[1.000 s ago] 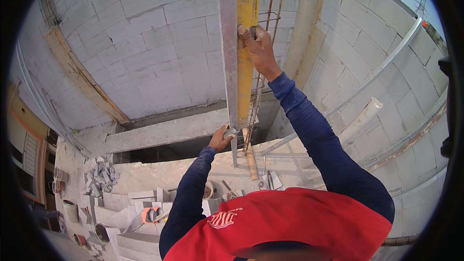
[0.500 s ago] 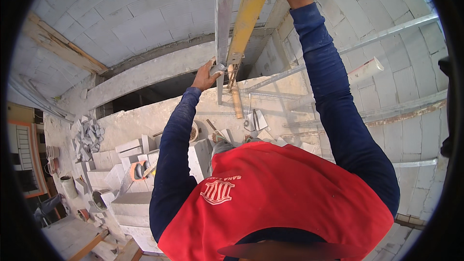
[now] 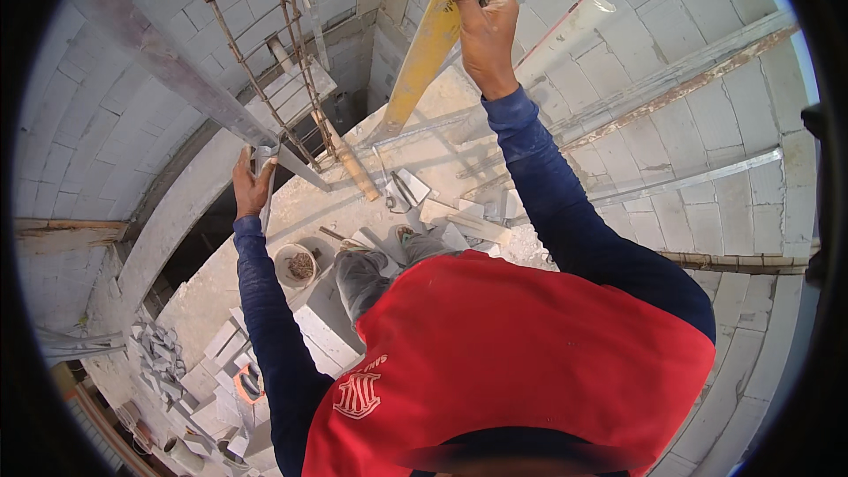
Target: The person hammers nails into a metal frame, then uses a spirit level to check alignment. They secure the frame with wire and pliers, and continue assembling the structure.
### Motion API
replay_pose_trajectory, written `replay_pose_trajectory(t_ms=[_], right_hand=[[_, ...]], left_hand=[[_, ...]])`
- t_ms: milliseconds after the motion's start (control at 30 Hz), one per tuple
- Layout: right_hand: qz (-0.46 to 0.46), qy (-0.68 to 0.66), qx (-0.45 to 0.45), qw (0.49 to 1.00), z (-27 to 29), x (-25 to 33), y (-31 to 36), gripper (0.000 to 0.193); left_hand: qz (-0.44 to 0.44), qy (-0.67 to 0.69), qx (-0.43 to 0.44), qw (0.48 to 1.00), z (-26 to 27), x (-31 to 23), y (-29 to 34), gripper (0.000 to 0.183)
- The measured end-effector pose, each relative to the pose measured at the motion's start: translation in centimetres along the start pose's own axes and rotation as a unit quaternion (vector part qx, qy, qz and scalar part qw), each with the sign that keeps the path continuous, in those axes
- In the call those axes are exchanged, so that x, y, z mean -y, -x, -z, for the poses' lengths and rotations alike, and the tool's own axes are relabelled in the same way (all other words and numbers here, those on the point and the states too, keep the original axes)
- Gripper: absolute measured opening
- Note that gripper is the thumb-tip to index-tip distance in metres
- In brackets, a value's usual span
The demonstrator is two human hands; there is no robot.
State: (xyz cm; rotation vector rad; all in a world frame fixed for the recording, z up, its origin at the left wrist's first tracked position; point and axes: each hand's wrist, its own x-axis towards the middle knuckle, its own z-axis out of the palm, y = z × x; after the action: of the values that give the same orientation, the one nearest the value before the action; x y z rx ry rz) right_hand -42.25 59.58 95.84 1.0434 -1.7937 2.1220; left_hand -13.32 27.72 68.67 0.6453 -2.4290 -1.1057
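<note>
My right hand (image 3: pixel 488 31) is raised, its fingers closed round the edge of a long yellow spirit level (image 3: pixel 424 62) at a dark slot. The level slants down toward the ledge, tilted away from the upright metal profile. Lower on the left, my left hand (image 3: pixel 253 184) grips a long grey metal profile (image 3: pixel 177 62) near its lower end, beside a small pale piece whose kind I cannot make out. Just right of that profile rises a rusty rebar cage (image 3: pixel 256 62). A short wooden pole (image 3: pixel 355 170) lies at the cage's foot.
A bucket (image 3: pixel 296 265) with brown contents stands near my legs. Grey blocks (image 3: pixel 327 336), rubble (image 3: pixel 159 362) and an orange-handled tool (image 3: pixel 249 384) lie lower left. A long dark gap (image 3: pixel 208 243) runs beside the concrete beam (image 3: pixel 168 212). Metal bars lean on the right block wall (image 3: pixel 707 159).
The yellow level has swung away from the metal profile, with my right hand lower and further left in view. The view has turned, showing the rebar cage; my left hand still holds the profile.
</note>
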Motion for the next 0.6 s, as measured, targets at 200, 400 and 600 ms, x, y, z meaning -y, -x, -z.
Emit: replay_pose_trajectory(t_ms=[200, 400, 600], right_hand=[[-0.139, 0.068, -0.098, 0.983, 11.8, -9.0, 14.1, 0.039], [-0.165, 0.181, -0.243, 0.939, 24.7, -22.7, 26.9, 0.04], [-0.2, 0.274, -0.302, 0.891, 37.7, -40.0, 31.9, 0.044]], left_hand=[[0.025, -0.004, -0.054, 0.998, -0.2, 3.7, 0.9, 0.078], [0.029, 0.187, -0.068, 0.98, 1.6, 7.0, 1.5, 0.062], [-0.027, 0.217, -0.175, 0.96, 6.8, 14.6, 1.1, 0.054]])
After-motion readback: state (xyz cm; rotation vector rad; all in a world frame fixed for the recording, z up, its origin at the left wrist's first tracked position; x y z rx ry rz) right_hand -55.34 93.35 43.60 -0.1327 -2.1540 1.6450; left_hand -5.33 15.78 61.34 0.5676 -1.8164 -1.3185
